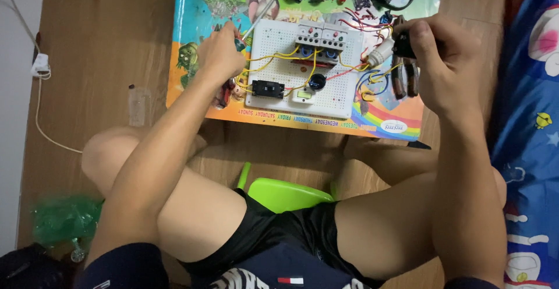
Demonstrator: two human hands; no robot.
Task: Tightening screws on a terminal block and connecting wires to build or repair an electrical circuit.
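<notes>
I see the white board [303, 71] lying on the colourful mat [192, 85], already wired with yellow and red leads and several modules fitted. My left hand [218, 53] grips a screwdriver [256, 21] at the board's left edge. My right hand [442, 56] closes on a small black part [403, 45] at the right; loose wires there look unfinished.

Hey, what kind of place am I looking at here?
Most likely a room at home, used as a makeshift electronics bench. A person sits on a low green stool on a wooden floor, a cartoon-print blanket alongside, both hands at a white perforated board wired with small components.
</notes>
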